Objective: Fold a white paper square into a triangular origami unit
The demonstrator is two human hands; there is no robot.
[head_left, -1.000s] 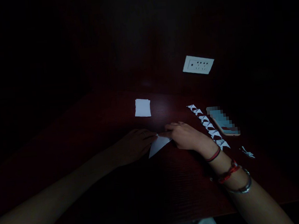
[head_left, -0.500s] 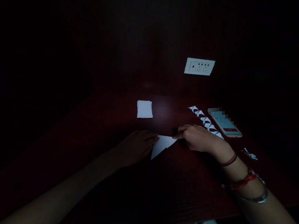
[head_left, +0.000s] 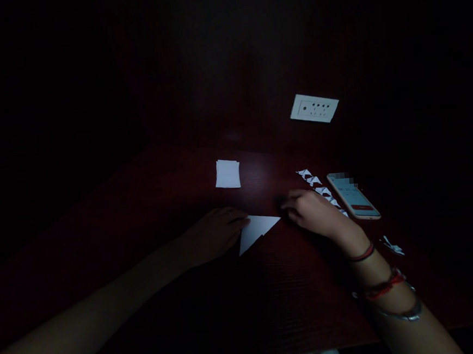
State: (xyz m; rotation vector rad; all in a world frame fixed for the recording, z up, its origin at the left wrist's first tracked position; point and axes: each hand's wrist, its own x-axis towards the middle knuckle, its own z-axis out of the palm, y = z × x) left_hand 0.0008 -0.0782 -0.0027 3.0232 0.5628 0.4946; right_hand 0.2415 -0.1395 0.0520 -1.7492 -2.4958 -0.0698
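A white paper folded into a triangle [head_left: 256, 230] lies flat on the dark red table [head_left: 279, 299]. My left hand [head_left: 214, 234] rests on the triangle's left edge, fingers together and pressing it down. My right hand [head_left: 313, 212] sits just right of the triangle's tip, fingers curled, apparently off the paper. Whether anything is in it is too dark to see.
A small stack of white square papers [head_left: 227, 174] lies further back. To the right are a row of folded paper pieces [head_left: 318, 188], a phone with a lit screen [head_left: 353, 195] and a small folded piece [head_left: 392, 245]. A white wall socket [head_left: 313, 107] is behind.
My right hand slid rightward along the paper's top edge and came off its tip, uncovering the whole triangle. My left hand stayed pressing the left edge.
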